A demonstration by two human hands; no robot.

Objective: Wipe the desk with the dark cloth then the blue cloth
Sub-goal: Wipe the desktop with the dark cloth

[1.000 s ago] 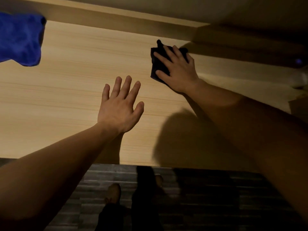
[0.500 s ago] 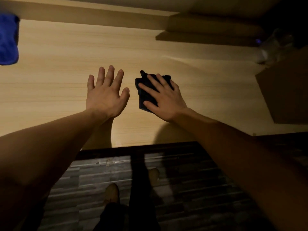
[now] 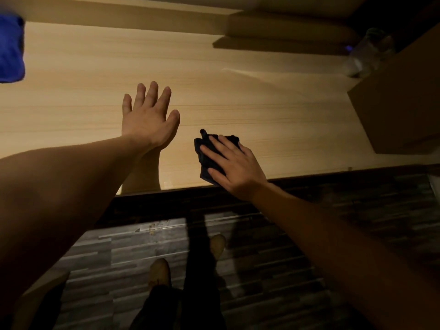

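A light wooden desk (image 3: pixel 262 96) fills the upper half of the head view. My right hand (image 3: pixel 234 166) lies flat on a folded dark cloth (image 3: pixel 205 152), pressing it to the desk close to the near edge. My left hand (image 3: pixel 148 116) hovers flat over the desk's middle, fingers spread, holding nothing. A blue cloth (image 3: pixel 10 47) rests at the far left of the desk, cut off by the frame.
A brown cardboard box (image 3: pixel 404 103) stands on the desk's right end, with a clear plastic bottle (image 3: pixel 364 54) behind it. A low shelf ledge (image 3: pixel 285 32) runs along the back. Below the desk edge are dark floorboards and my shoes (image 3: pixel 159 272).
My right hand has dragged the dark cloth from the back of the desk toward the near edge. My left hand stayed open over the middle.
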